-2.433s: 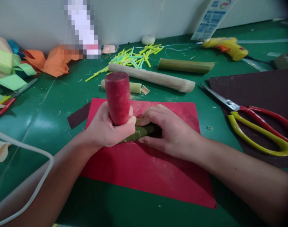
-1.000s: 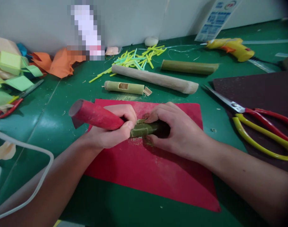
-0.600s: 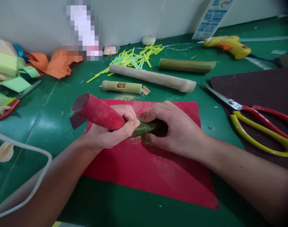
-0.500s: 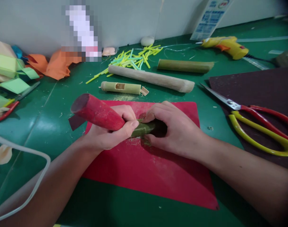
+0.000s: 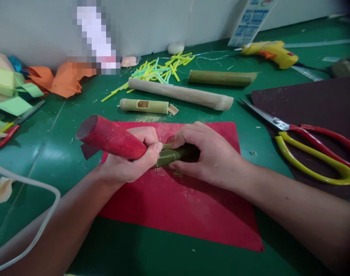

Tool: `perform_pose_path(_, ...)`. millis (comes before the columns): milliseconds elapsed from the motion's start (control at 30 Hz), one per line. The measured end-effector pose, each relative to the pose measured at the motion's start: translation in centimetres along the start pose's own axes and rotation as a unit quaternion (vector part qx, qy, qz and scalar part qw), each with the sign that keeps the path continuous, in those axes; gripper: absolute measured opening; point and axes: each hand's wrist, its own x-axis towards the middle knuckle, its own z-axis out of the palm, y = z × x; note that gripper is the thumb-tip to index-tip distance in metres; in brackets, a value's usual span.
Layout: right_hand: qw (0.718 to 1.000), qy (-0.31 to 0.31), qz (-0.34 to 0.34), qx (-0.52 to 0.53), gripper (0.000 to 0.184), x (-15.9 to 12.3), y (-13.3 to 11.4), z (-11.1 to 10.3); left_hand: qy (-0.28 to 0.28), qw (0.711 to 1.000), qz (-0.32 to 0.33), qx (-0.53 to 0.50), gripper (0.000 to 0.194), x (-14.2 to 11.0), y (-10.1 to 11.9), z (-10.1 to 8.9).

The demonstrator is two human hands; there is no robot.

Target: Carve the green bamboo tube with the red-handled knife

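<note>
My left hand [image 5: 129,161] is closed around a thick red wooden handle [image 5: 108,137] that slants up and to the left; whatever is at its working end is hidden by my fingers. My right hand [image 5: 209,155] is closed over a short green bamboo piece [image 5: 170,155], pressing it flat on the red mat [image 5: 186,207]. The handle's lower end meets the bamboo right between my two hands. Fine shavings lie on the mat around the bamboo.
Behind the mat lie a notched bamboo tube [image 5: 143,105], a pale wooden stick [image 5: 180,94] and a longer green bamboo tube [image 5: 221,78]. Red-and-yellow scissors [image 5: 309,147] rest on a dark sheet [image 5: 309,99] at right. A yellow glue gun [image 5: 269,51], coloured straw pieces [image 5: 157,71] and paper scraps [image 5: 17,88] sit further back.
The red handle, upright 2.4 s ago, has been tilted down to the left and stays so. My right hand has kept its hold on the bamboo piece.
</note>
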Motion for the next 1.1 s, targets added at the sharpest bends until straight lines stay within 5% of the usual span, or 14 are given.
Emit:
perform_pose_path(333, 1.000, 0.013, 0.004, 0.006, 0.023, 0.0, 0.1, 0.1, 0.054, 0.998, 0.010, -0.005, 0.033, -0.5, -0.3, 0.2)
perform_pose_path(567, 1.000, 0.015, 0.015, 0.014, 0.023, 0.0, 0.1, 0.0, 0.119, 0.983, -0.021, -0.139, 0.041, 0.3, -1.2, 0.3)
perform_pose_path(767, 1.000, 0.016, -0.006, 0.016, 0.021, 0.0, 0.0, -0.1, 0.084, 0.991, 0.010, -0.105, 0.058, 0.5, -1.1, 0.0)
perform_pose_path(1100, 1.000, -0.017, -0.004, 0.018, 0.022, 0.0, -0.1, -0.5, 0.078, 0.995, -0.010, -0.054, 0.036, -0.5, -0.5, 0.0)
